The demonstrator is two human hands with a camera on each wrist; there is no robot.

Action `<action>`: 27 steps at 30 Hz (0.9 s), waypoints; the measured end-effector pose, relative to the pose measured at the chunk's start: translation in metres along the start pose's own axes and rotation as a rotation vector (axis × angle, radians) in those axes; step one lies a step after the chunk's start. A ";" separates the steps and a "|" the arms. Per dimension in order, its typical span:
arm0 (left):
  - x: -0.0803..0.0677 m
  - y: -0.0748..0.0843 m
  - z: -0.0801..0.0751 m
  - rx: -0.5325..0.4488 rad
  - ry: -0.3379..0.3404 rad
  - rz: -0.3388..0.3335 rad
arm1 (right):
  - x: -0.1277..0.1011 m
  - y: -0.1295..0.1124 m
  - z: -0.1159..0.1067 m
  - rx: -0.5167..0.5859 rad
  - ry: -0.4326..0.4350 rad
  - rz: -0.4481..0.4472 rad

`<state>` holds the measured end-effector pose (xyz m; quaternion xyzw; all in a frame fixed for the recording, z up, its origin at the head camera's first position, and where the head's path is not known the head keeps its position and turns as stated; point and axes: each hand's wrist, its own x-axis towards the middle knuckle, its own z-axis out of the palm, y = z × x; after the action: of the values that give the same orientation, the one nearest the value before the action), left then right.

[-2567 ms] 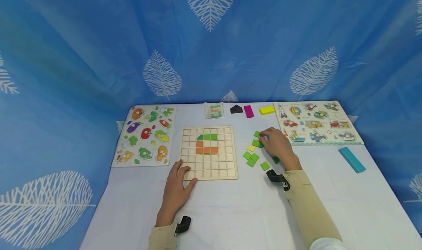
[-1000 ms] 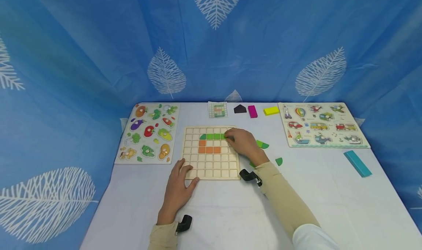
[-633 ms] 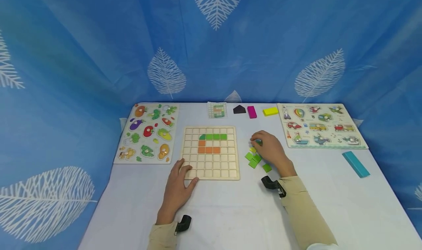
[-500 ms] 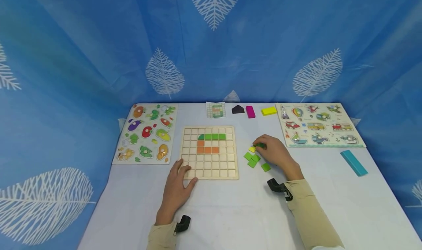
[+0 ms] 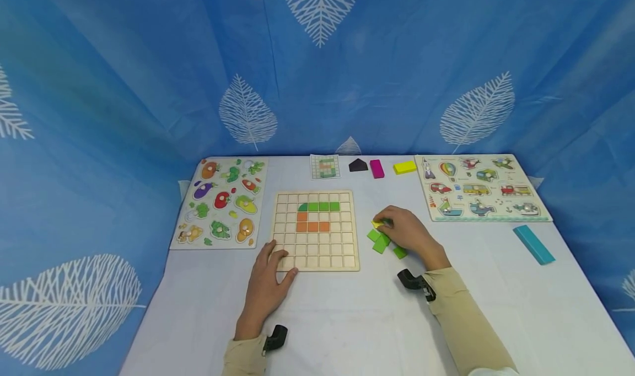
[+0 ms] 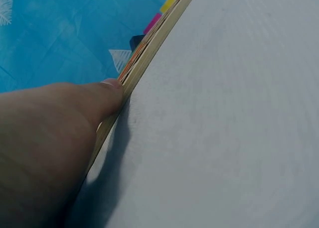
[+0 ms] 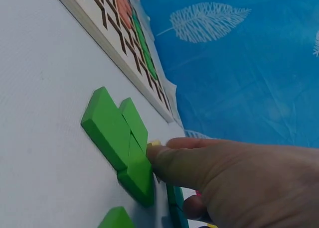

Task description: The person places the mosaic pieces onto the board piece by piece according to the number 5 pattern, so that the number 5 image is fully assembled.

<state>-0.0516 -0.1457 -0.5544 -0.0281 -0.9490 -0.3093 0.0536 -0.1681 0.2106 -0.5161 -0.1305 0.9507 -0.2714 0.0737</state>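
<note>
Beside the right edge of the square wooden grid board (image 5: 315,230), on the white table (image 5: 347,321), lie the loose green square tiles (image 5: 378,239), partly hidden under the right hand (image 5: 408,232). Its curled fingers cover a small yellow tile (image 5: 377,224) among them; I cannot tell whether they pinch it or only touch it. In the right wrist view a fingertip (image 7: 155,157) presses against the green tiles' top edge. The left hand (image 5: 268,282) lies flat with straight fingers on the board's near left corner, thumb against its edge.
</note>
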 end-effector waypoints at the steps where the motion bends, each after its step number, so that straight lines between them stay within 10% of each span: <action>1: 0.000 0.000 0.000 0.001 0.005 0.003 | 0.001 -0.001 0.000 0.001 -0.005 0.000; 27: 0.001 0.002 -0.002 -0.006 -0.013 -0.007 | 0.008 -0.014 0.014 -0.081 0.028 0.013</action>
<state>-0.0523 -0.1456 -0.5519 -0.0267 -0.9485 -0.3124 0.0463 -0.1698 0.1900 -0.5207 -0.1233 0.9627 -0.2340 0.0566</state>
